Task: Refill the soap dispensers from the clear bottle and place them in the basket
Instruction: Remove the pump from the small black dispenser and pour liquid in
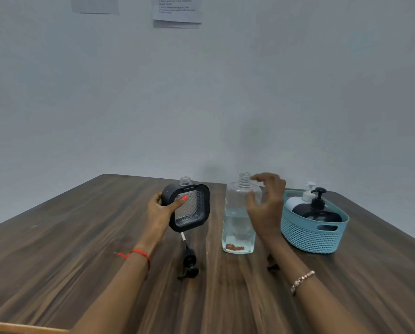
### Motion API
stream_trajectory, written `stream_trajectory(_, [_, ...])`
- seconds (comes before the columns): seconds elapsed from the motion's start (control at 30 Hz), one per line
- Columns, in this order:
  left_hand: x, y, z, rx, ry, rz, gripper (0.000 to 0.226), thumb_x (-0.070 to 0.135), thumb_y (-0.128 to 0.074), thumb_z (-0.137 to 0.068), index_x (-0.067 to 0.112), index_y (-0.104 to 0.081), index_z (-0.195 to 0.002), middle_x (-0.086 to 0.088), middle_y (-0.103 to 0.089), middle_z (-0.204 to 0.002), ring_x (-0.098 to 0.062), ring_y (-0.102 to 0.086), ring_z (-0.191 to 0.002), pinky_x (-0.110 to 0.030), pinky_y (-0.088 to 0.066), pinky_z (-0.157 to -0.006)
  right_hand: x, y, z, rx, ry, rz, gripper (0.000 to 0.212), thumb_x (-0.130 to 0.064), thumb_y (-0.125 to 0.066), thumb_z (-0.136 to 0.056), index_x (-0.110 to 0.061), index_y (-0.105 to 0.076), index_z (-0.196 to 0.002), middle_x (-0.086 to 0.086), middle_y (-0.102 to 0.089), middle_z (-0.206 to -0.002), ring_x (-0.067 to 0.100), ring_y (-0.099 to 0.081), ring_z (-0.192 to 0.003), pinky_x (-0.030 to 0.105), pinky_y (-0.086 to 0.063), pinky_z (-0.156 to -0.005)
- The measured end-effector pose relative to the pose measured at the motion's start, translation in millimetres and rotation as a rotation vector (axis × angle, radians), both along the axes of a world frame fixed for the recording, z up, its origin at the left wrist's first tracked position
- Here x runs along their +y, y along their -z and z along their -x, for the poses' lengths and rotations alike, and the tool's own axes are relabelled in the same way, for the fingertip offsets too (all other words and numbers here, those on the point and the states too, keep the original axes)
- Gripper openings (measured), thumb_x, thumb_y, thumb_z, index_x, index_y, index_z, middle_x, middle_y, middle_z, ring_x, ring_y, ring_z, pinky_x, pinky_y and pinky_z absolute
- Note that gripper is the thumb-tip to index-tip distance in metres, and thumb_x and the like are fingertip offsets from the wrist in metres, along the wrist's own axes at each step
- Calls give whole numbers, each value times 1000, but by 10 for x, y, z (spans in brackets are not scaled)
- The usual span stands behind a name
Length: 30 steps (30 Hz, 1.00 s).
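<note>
Gripping the black-framed soap dispenser (pixel 190 207) by its left edge, the left hand (pixel 162 209) has its thumb laid across the clear patterned front panel and its fingers wrapped behind the frame. The dispenser sits left of centre on the wooden table (pixel 69 237). Its long axis runs close to vertical, leaning a little to the right at the top. Its open threaded neck (pixel 186 180) points up and away from the camera, with no pump on it. Whether its lower corner rests on the table or hangs just above cannot be told.

The pump head (pixel 190 260) lies on the table just in front of the dispenser, its white tube pointing back up towards the frame's lower edge.

The clear bottle (pixel 239 220) stands upright just right of the dispenser, apart from it. It is uncapped, mouth pointing straight up, and roughly half full of clear liquid.

The right hand (pixel 266 206) hovers at the bottle's right shoulder, fingers spread and loosely bent and closed on nothing. The thumb overlaps the bottle's shoulder, but contact cannot be judged.

Further right sits the teal basket (pixel 314 237), holding a white dispenser (pixel 295 201) and a black dispenser (pixel 322 214), both upright with pumps on top.
</note>
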<state>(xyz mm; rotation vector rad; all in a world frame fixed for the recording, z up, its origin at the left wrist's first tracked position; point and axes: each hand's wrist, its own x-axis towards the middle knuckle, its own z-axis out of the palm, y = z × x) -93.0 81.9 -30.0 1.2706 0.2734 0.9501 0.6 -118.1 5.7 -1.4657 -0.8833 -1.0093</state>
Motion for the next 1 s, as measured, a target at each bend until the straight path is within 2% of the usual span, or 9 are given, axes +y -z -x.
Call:
stream_trajectory(0.1, [-24,-25,-120,0,-1,1,39,3,-76,-71,2,-57,-106,-8,-67,-91,-23,-63,-83,-39,-52,-79,-88,-14,-270,401,-174,91,62,-30,-75,-71,-30,-39,-121,-9,-48,-112,7,-49,-100,19,-44,-83])
stream_trajectory(0.17, [-28,-20,-179,6,11,-5,39,6,-77,-70,4,-59,-104,-6,-68,-89,-20,-65,-80,-36,-53,-74,-109,36,-418,658,-403,170,75,-24,-83,-65,-27,-38,-126,-4,-53,-116,10,-56,-100,23,-49,-82])
stream_trajectory(0.23, [-25,-3,-226,14,21,-21,38,9,-79,-69,6,-60,-102,-5,-69,-90,-19,-67,-80,-31,-53,-70,-100,129,-506,776,-561,297,71,-15,-86,-59,-21,-50,-120,-3,-64,-110,10,-65,-94,19,-53,-72])
stream_trajectory(0.3, [-26,5,-261,22,24,-36,39,11,-80,-67,9,-61,-101,-3,-70,-90,-15,-69,-78,-25,-54,-64,-62,250,-536,811,-587,314,59,-9,-87,-56,-19,-61,-108,-3,-72,-97,5,-70,-81,14,-53,-61])
stream_trajectory(0.4, [-42,-6,-295,28,16,-55,41,14,-83,-62,14,-62,-97,-1,-72,-90,-9,-70,-73,-18,-53,-57,-9,295,-506,783,-463,220,55,-15,-91,-50,-23,-63,-97,-2,-71,-92,3,-69,-75,13,-52,-58])
stream_trajectory(0.57, [-93,-33,-300,50,-64,-107,39,13,-86,-59,21,-62,-89,-1,-71,-87,-18,-69,-80,-34,-55,-71,85,67,-327,651,-254,191,61,-29,-91,-46,-22,-58,-96,-14,-65,-85,-4,-60,-73,5,-43,-49])
stream_trajectory(0.67, [-132,-58,-273,47,-129,-119,37,12,-86,-60,24,-59,-83,2,-69,-84,-18,-67,-78,-33,-54,-71,131,-207,-233,557,-111,338,66,-33,-89,-46,-34,-48,-99,-17,-57,-86,-4,-54,-75,16,-38,-52])
stream_trajectory(0.8, [-165,-91,-208,62,-196,-151,38,13,-85,-61,20,-58,-87,-2,-68,-85,-20,-65,-78,-33,-53,-71,163,-501,-164,435,-9,497,75,-25,-88,-47,-24,-49,-111,-3,-61,-94,15,-58,-81,22,-43,-65])
stream_trajectory(1.0, [-219,-121,-103,74,-222,-177,40,15,-85,-62,18,-57,-90,0,-67,-84,-20,-66,-78,-34,-54,-71,120,-651,-29,317,184,743,80,-17,-84,-53,-22,-45,-123,5,-63,-105,26,-61,-92,37,-51,-79])
